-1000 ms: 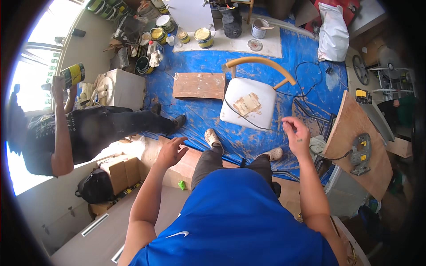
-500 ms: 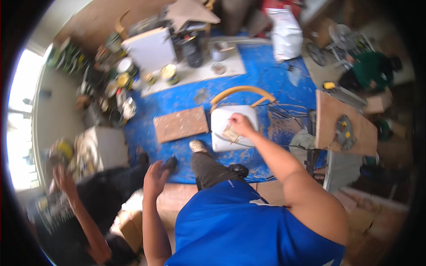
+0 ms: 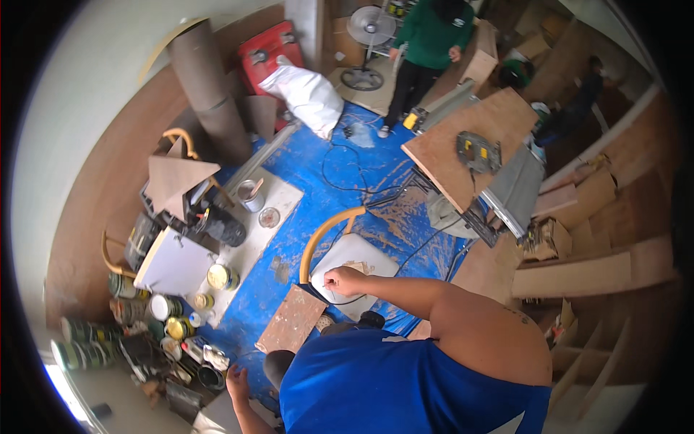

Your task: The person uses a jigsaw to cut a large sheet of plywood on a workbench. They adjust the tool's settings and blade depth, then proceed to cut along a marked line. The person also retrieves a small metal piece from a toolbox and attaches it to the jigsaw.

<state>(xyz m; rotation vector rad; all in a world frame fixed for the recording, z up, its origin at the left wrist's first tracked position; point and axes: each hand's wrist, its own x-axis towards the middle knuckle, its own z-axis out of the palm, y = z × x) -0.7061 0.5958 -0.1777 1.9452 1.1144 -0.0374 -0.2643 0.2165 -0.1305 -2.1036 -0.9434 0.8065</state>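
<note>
Head view: white chair seat (image 3: 350,253) below the right hand (image 3: 345,281), loosely curled, its grip impossible to tell.

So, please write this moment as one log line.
right hand: over white chair seat | left hand: near dark bucket | grips: unclear

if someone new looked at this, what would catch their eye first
Probably the bright blue sheet spread across the middle of the floor. On it stands a white chair with a curved wooden back, the person's right hand over its seat. A big white sack sits at the sheet's far edge.
</note>
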